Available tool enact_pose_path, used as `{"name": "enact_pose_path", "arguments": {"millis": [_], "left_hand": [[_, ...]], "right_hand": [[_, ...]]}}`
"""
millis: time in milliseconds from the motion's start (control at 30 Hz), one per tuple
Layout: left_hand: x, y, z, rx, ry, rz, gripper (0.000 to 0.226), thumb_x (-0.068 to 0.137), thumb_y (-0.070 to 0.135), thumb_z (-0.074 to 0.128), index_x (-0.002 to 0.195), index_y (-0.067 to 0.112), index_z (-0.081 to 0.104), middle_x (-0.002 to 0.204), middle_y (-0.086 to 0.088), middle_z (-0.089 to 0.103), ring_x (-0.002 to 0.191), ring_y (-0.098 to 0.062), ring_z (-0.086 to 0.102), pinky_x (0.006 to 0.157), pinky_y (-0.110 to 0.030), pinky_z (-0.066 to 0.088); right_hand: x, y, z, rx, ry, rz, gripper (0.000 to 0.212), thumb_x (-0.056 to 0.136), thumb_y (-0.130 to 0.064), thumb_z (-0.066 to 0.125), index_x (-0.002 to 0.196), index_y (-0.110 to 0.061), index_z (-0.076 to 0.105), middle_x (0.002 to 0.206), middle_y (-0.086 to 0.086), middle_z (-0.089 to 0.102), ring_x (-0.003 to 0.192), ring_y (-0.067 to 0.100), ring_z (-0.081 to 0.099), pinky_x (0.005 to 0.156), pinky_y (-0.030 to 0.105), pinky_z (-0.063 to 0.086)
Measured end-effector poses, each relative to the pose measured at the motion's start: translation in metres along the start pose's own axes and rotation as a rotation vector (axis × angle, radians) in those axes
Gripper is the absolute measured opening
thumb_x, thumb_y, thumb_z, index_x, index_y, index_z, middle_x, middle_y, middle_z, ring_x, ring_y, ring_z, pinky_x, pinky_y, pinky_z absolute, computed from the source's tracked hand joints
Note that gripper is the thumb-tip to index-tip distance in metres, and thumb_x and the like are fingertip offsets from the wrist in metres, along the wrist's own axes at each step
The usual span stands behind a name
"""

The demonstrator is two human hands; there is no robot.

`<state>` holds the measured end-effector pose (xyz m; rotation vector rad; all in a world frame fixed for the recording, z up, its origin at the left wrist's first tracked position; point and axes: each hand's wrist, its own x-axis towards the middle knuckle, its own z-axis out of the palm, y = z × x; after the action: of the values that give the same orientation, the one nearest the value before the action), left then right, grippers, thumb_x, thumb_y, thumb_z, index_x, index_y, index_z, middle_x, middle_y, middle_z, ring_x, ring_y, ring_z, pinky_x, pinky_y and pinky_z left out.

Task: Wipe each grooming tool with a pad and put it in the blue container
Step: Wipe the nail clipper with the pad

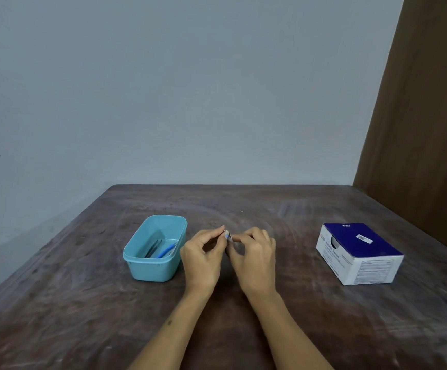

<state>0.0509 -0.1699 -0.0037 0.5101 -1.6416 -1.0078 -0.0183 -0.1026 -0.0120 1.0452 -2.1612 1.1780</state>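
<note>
My left hand (203,256) and my right hand (255,259) meet above the middle of the table. Both pinch a small blue and white pad packet (227,235) between fingertips and thumbs. The light blue container (139,259) stands just left of my left hand. Inside it lie dark metal tweezers (153,249) and a tool with a blue handle (165,251). No grooming tool lies loose on the table.
A dark blue and white box of alcohol swabs (358,252) sits on the right side of the brown wooden table (83,303). A grey wall runs behind the table, and a brown wooden panel (425,116) stands at the right.
</note>
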Motion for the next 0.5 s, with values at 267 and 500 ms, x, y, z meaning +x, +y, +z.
{"name": "enact_pose_path", "arguments": {"millis": [267, 500], "left_hand": [[0.0008, 0.0006, -0.0007, -0.033, -0.004, -0.017, 0.02, 0.078, 0.0, 0.069, 0.095, 0.01, 0.073, 0.086, 0.003, 0.071, 0.082, 0.001, 0.065, 0.074, -0.011, 0.049], [0.0014, 0.0006, -0.0003, -0.072, -0.013, -0.035, 0.02, 0.079, -0.001, 0.068, 0.097, 0.008, 0.072, 0.088, 0.0, 0.071, 0.082, -0.001, 0.066, 0.073, -0.01, 0.05]], "right_hand": [[0.0008, -0.0013, -0.0014, 0.035, 0.048, -0.041, 0.006, 0.075, -0.025, 0.07, 0.079, -0.02, 0.073, 0.07, -0.004, 0.055, 0.069, 0.015, 0.052, 0.07, 0.03, 0.039], [0.0007, 0.0013, -0.0017, 0.029, 0.085, -0.051, 0.005, 0.073, -0.02, 0.075, 0.078, -0.02, 0.073, 0.07, -0.004, 0.055, 0.068, 0.016, 0.052, 0.069, 0.03, 0.038]]}}
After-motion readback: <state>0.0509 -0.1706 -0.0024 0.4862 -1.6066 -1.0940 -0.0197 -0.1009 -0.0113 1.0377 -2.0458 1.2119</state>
